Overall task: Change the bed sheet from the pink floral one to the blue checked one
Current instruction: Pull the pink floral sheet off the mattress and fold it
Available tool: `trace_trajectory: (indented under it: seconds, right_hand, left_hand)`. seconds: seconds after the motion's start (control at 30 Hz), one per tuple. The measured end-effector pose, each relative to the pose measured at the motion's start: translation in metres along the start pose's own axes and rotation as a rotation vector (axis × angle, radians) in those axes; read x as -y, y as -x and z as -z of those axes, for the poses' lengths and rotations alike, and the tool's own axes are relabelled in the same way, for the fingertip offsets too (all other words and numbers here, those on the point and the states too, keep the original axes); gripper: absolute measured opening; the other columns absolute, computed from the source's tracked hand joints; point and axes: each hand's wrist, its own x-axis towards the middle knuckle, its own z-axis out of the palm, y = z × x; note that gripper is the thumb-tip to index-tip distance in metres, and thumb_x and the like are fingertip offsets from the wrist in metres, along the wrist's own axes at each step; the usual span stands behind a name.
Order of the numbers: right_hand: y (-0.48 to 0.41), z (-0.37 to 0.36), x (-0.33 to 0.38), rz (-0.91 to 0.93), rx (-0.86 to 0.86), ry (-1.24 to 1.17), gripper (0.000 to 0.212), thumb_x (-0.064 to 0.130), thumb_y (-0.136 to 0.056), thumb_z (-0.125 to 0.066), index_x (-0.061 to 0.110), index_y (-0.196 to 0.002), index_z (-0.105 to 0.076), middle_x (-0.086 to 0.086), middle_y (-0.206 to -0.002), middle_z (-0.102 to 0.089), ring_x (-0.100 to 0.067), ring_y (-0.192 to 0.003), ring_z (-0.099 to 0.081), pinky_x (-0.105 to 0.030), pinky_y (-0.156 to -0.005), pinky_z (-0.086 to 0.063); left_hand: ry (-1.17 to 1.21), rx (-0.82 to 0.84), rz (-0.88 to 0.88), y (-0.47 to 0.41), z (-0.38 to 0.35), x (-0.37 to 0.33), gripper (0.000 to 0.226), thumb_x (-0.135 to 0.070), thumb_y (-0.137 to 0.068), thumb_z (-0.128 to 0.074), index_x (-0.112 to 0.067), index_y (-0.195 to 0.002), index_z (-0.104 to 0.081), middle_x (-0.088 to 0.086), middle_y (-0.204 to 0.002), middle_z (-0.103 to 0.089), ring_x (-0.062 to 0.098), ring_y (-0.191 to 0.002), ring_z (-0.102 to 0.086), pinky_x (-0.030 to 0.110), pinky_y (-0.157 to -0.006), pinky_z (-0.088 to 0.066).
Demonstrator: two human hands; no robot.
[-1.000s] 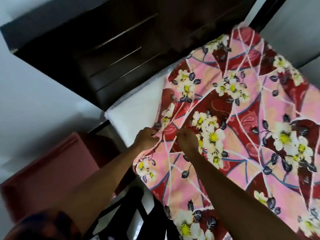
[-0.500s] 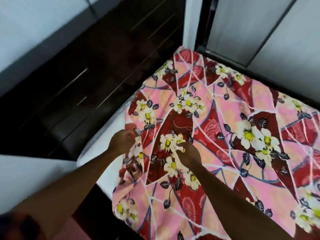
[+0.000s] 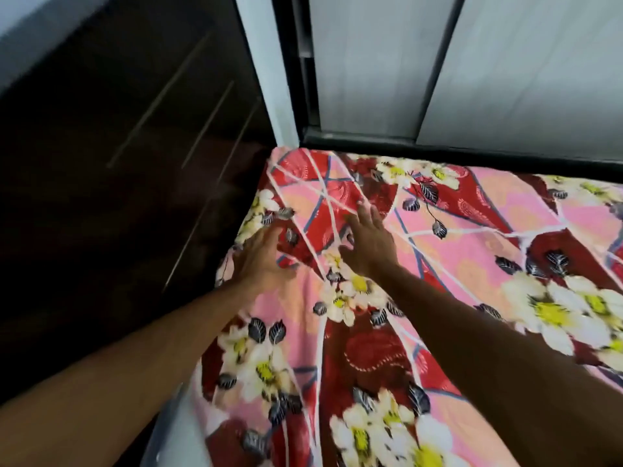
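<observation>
The bed sheet [image 3: 472, 244] is showing pink and deep red patches crossed by white and blue lines, with white, yellow-centred flowers and grey-black leaves. At its near left edge the mattress [image 3: 175, 436] is showing white. The wooden panel [image 3: 101, 170] is looking dark brown.

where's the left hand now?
Head view, left of centre: left hand lies on the pink floral sheet by its left edge, just left of the right hand.

The pink floral sheet [image 3: 472, 237] looks to me like thin printed cloth, matt and creased. Along the bed's left edge, the dark panel [image 3: 118, 146] is polished wood, glossy, with thin pale lines. The panes [image 3: 522, 62] look frosted, matt grey.
</observation>
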Motion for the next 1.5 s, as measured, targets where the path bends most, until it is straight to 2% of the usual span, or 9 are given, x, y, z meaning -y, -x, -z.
trace_trajectory:
  seconds: [0.1,0.27,0.4,0.57,0.67,0.97,1.17,1.37,1.5]
  right_hand:
    - [-0.057,0.007,-0.009,0.017,0.086,0.156,0.127,0.07,-0.065,-0.078,0.035,-0.159,0.0,-0.006,-0.165,0.022,-0.037,-0.15,0.021,-0.063,-0.119,0.001]
    - [-0.1,0.01,-0.011,-0.052,0.263,0.243,0.16,0.076,-0.041,-0.084,0.037,-0.154,0.022,-0.01,-0.161,0.032,-0.04,-0.147,0.028,-0.068,-0.114,0.01]
    - [-0.109,-0.007,-0.021,-0.108,0.265,0.252,0.163,0.076,-0.038,-0.085,0.038,-0.153,0.025,-0.007,-0.162,0.031,-0.037,-0.149,0.024,-0.067,-0.115,0.007]
    - [-0.107,-0.016,-0.028,-0.112,0.234,0.218,0.163,0.075,-0.038,-0.086,0.04,-0.152,0.025,-0.006,-0.162,0.031,-0.035,-0.149,0.025,-0.064,-0.115,0.011]
    - [-0.105,-0.02,-0.031,-0.1,0.204,0.166,0.163,0.073,-0.038,-0.087,0.041,-0.152,0.025,-0.006,-0.162,0.031,-0.035,-0.148,0.027,-0.065,-0.116,0.012]
    - [-0.107,-0.021,-0.035,-0.097,0.195,0.126,0.163,0.072,-0.039,-0.088,0.037,-0.154,0.021,-0.005,-0.161,0.033,-0.033,-0.147,0.03,-0.062,-0.116,0.013]
    - [-0.102,-0.021,-0.041,-0.023,0.13,0.037,0.147,0.072,-0.049,-0.082,0.026,-0.16,0.003,-0.002,-0.164,0.024,-0.025,-0.151,0.022,-0.057,-0.122,0.008]
    - [-0.079,-0.026,-0.05,-0.026,-0.18,-0.435,0.137,0.032,-0.052,-0.098,0.04,-0.156,-0.009,-0.007,-0.135,-0.062,-0.028,-0.121,-0.059,-0.05,-0.103,-0.047]
    - [-0.039,-0.025,-0.019,0.044,-0.234,-0.161,0.041,0.023,-0.082,-0.073,0.036,-0.121,-0.068,0.005,-0.107,-0.073,-0.022,-0.101,-0.065,-0.042,-0.095,-0.048]
  left_hand:
    - [0.013,-0.009,-0.083,-0.067,-0.001,-0.012,0.11,-0.045,-0.066,-0.086,-0.024,-0.155,-0.024,0.009,-0.162,-0.017,0.029,-0.149,-0.017,0.044,-0.119,-0.024]
    - [-0.156,0.053,-0.103,-0.139,0.008,-0.028,0.091,-0.028,-0.088,-0.066,-0.021,-0.159,-0.01,0.008,-0.167,0.003,0.031,-0.153,0.0,0.049,-0.122,-0.017]
    - [-0.254,0.015,-0.108,-0.183,0.005,-0.039,0.072,-0.019,-0.097,-0.049,-0.016,-0.159,-0.011,0.014,-0.166,0.0,0.035,-0.152,-0.005,0.049,-0.122,-0.018]
    - [-0.288,-0.299,-0.228,-0.2,-0.005,-0.051,0.028,-0.005,-0.087,-0.053,-0.012,-0.11,-0.066,0.014,-0.112,-0.066,0.037,-0.107,-0.062,0.044,-0.089,-0.051]
    - [-0.234,-0.321,-0.265,-0.208,0.0,-0.044,0.028,0.005,-0.08,-0.048,-0.01,-0.084,-0.071,0.017,-0.087,-0.07,0.04,-0.088,-0.067,0.045,-0.074,-0.054]
    - [0.285,-0.367,-0.324,-0.178,0.012,-0.103,0.021,0.001,-0.085,-0.058,-0.007,-0.087,-0.077,0.009,-0.091,-0.076,0.024,-0.086,-0.068,0.023,-0.082,-0.05]
    - [0.192,-0.154,-0.266,-0.113,-0.023,-0.128,0.017,-0.007,-0.089,-0.069,-0.013,-0.105,-0.074,0.005,-0.099,-0.074,0.021,-0.089,-0.069,0.03,-0.077,-0.056]
    - [0.174,0.219,-0.265,-0.081,-0.012,-0.054,0.019,0.002,-0.087,-0.061,-0.01,-0.082,-0.074,0.001,-0.076,-0.067,0.003,-0.06,-0.057,0.012,-0.053,-0.041]
    - [0.188,0.455,-0.266,-0.066,0.0,-0.028,0.029,0.004,-0.083,-0.06,-0.02,-0.076,-0.075,0.0,-0.082,-0.074,0.007,-0.073,-0.064,0.022,-0.068,-0.05]
